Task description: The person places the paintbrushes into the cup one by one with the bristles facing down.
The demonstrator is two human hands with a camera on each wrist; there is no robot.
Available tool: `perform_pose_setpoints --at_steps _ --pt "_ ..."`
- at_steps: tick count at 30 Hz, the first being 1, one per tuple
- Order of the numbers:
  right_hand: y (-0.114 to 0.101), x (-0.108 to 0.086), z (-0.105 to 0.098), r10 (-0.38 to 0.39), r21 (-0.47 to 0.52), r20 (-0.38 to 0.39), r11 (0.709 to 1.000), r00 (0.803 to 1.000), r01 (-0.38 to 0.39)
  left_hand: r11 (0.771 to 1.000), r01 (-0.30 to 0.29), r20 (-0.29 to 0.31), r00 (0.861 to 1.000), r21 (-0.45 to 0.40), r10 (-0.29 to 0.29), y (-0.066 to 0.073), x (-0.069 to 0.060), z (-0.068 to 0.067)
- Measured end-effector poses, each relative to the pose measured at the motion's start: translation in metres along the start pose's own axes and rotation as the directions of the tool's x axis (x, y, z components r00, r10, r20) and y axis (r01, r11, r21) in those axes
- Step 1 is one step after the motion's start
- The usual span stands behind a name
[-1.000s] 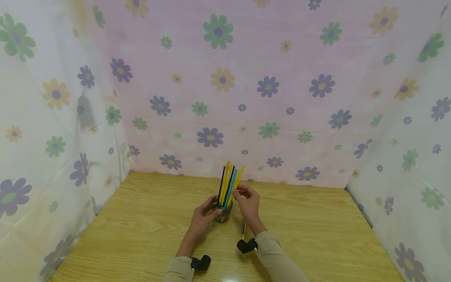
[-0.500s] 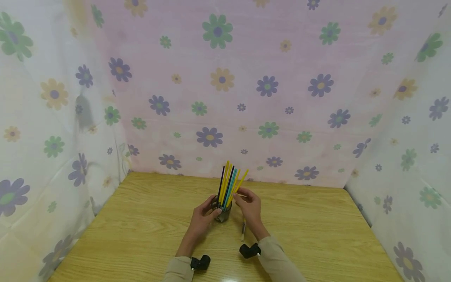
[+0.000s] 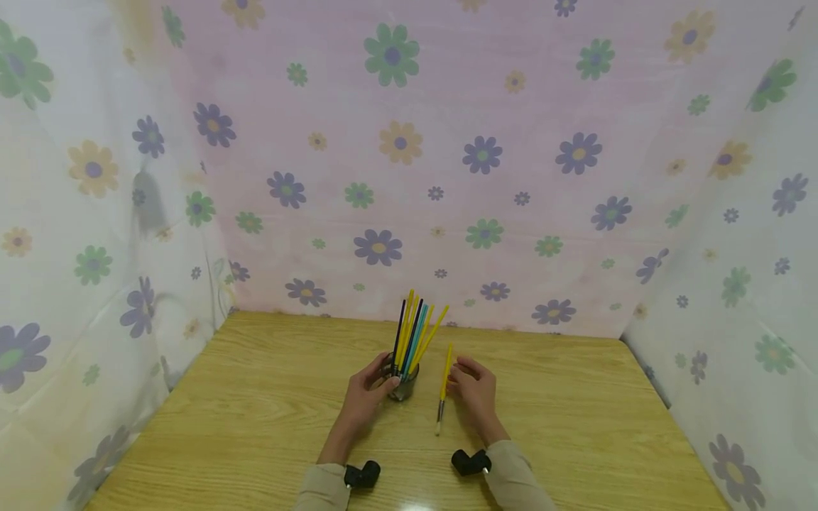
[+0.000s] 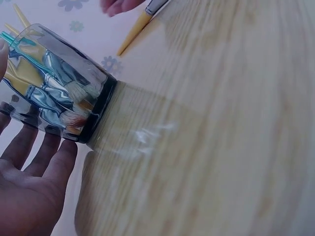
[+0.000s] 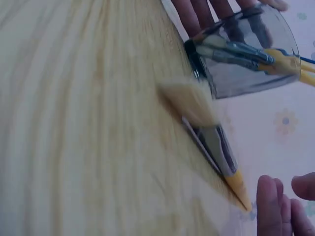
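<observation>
A clear glass [image 3: 402, 390] stands on the table with several paintbrushes [image 3: 412, 330] in it, bristles down; their handles are yellow, dark and turquoise. My left hand [image 3: 367, 401] holds the glass from the left, thumb in front; in the left wrist view the fingers [image 4: 61, 162] lie along its side. To the right of the glass, a loose yellow-handled paintbrush [image 3: 444, 390] lies on the wood, pale bristles [image 5: 189, 101] toward me. My right hand [image 3: 476, 394] is just right of its handle. In the right wrist view thumb and fingers [image 5: 268, 206] stand apart, holding nothing.
The wooden table [image 3: 255, 426] stretches out around both hands. A flower-patterned cloth [image 3: 422, 163] hangs behind it and along both sides. Each sleeved wrist carries a small black camera [image 3: 471, 463].
My right hand has let go of a yellow-handled paintbrush in the glass, which leans further right. It has moved right and toward me, uncovering the loose paintbrush. The left hand stays on the glass.
</observation>
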State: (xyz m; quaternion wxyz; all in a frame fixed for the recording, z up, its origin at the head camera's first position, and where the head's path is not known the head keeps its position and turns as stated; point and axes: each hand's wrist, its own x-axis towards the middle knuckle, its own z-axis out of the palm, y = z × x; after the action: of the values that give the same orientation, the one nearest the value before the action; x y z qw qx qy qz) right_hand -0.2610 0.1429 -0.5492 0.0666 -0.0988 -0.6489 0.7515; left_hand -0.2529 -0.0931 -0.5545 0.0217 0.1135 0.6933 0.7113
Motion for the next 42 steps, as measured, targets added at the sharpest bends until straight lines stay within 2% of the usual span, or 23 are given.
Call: perform_pose_setpoints --at_steps 5,8,11,13,16,23,25,27,29,33,37,40,42 --pt "-0.002 0.004 -0.007 0.017 -0.073 0.001 0.997 1.000 -0.016 1.000 -0.016 -0.001 1.000 0.005 0.016 0.001 0.002 0.000" --pt "-0.003 0.007 -0.007 0.023 -0.150 0.002 0.988 1.000 -0.023 1.000 -0.007 -0.003 1.000 0.010 0.007 0.001 0.002 0.000" --pt "-0.004 0.008 -0.005 0.031 -0.244 0.024 0.969 0.999 -0.024 1.000 0.003 -0.006 1.000 0.016 -0.003 0.001 0.001 0.000" --pt "-0.006 0.009 -0.003 0.038 -0.327 0.052 0.945 0.998 -0.019 1.000 0.014 -0.010 1.000 0.018 -0.014 0.001 0.001 0.001" --pt "-0.010 0.010 0.001 0.048 -0.453 0.099 0.891 0.994 0.002 1.000 0.009 -0.010 1.000 0.024 -0.008 0.000 0.000 0.001" --pt "-0.015 0.012 0.009 0.001 -0.705 0.151 0.701 0.989 0.107 1.000 0.002 -0.006 1.000 0.010 -0.002 -0.001 -0.001 0.001" --pt "-0.016 0.013 0.009 -0.021 -0.732 0.175 0.666 0.984 0.144 1.000 -0.002 -0.006 1.000 0.011 0.002 -0.002 0.000 0.000" --pt "-0.017 0.014 0.009 -0.028 -0.742 0.193 0.650 0.981 0.165 1.000 -0.007 -0.006 1.000 0.015 0.007 -0.004 0.001 0.000" --pt "-0.019 0.015 0.009 -0.021 -0.743 0.200 0.648 0.980 0.166 1.000 -0.012 -0.007 1.000 0.019 0.012 -0.004 0.002 0.000" --pt "-0.021 0.017 0.006 0.018 -0.718 0.173 0.687 0.985 0.113 0.999 -0.025 -0.003 1.000 0.026 0.025 -0.004 0.002 0.000" --pt "-0.020 0.019 0.003 0.046 -0.637 0.154 0.768 0.987 0.064 1.000 -0.014 -0.008 1.000 0.018 0.014 -0.003 0.002 0.000" --pt "-0.019 0.020 0.001 0.089 -0.539 0.130 0.842 0.988 -0.005 1.000 -0.003 -0.014 1.000 0.013 0.003 -0.003 0.001 0.000" --pt "-0.018 0.021 -0.001 0.111 -0.479 0.117 0.877 0.987 -0.042 1.000 0.003 -0.016 1.000 0.009 -0.003 -0.003 0.001 0.000"
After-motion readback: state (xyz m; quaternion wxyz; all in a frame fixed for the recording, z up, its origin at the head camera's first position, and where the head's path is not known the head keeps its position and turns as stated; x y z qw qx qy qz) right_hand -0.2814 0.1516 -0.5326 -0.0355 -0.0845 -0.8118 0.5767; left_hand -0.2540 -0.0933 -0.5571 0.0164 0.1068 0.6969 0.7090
